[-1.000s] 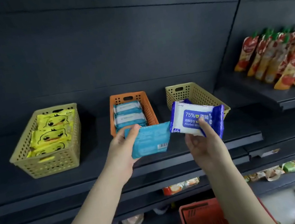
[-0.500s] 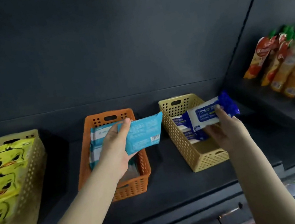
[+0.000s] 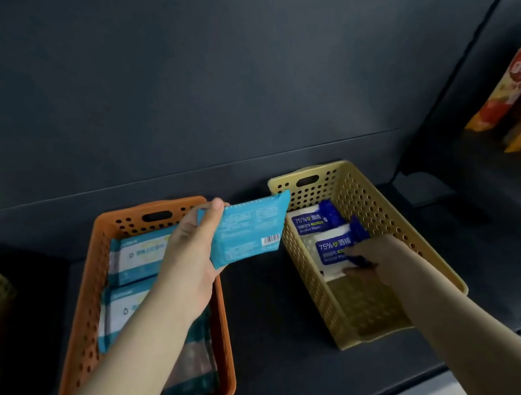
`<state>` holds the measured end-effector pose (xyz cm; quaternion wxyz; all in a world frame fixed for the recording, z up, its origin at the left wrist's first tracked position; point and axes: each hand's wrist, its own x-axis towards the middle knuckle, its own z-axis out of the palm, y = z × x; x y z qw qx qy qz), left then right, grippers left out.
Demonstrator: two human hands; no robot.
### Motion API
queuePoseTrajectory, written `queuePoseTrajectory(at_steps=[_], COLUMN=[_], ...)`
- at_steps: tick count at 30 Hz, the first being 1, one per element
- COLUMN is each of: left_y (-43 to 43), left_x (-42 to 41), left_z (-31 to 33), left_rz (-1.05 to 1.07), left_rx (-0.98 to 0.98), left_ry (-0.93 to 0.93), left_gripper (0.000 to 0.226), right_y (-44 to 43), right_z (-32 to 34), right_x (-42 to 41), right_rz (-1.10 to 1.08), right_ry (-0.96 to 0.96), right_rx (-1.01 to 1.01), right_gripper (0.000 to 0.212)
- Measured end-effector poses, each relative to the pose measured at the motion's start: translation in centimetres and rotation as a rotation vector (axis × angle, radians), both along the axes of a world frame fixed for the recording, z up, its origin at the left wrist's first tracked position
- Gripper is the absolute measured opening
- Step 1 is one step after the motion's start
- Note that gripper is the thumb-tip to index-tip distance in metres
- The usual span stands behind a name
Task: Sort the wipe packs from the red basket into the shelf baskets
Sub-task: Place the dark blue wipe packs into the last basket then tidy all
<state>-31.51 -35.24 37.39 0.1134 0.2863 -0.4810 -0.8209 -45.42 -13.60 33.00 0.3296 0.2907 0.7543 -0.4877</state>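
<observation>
Head view: right hand (image 3: 372,256) low inside yellow perforated plastic basket (image 3: 390,209), grip pinching near end of white-and-blue alcohol wipe pack (image 3: 333,250), which lies just near of matching pack (image 3: 310,220). Step judged: placing.

Left hand (image 3: 191,265) grip clamped on flat teal wipe pack (image 3: 247,231), held in air over right rim of orange perforated plastic basket (image 3: 85,318).

Next: let go, lift right hand clear of near wall; swing teal pack left and down onto white-teal packs (image 3: 144,256).

Room: open basket floor near right hand; bare dark shelf (image 3: 263,301) between baskets.
</observation>
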Motion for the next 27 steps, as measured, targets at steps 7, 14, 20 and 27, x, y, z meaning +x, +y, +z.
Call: queuePoseTrajectory(at_steps=[7,14,20,27], left_y=[-0.1,-0.4,-1.6,-3.7], left_x=[-0.6,0.0,0.9,5.2], left_z=[-0.2,-0.5,0.0,1.5], left_rz=[-0.058,-0.044,0.038,-0.070], left_rx=[-0.031,0.015,0.053,-0.472], left_ry=[0.021,0.038,0.081,0.341], left_gripper=[0.016,0.015,0.022,0.024], right_y=[-0.1,0.1,-0.7,-9.7], right_z=[-0.6,-0.1,2.9,8.8], right_x=[-0.6,-0.2,2.5,10.3], right_rz=[0.144,0.658,0.573,0.370], right_ry=[0.021,0.328,0.709,-0.008], right_rx=[0.087,0.586,0.538,-0.652], right_gripper=[0.041,0.034,0.040,0.067])
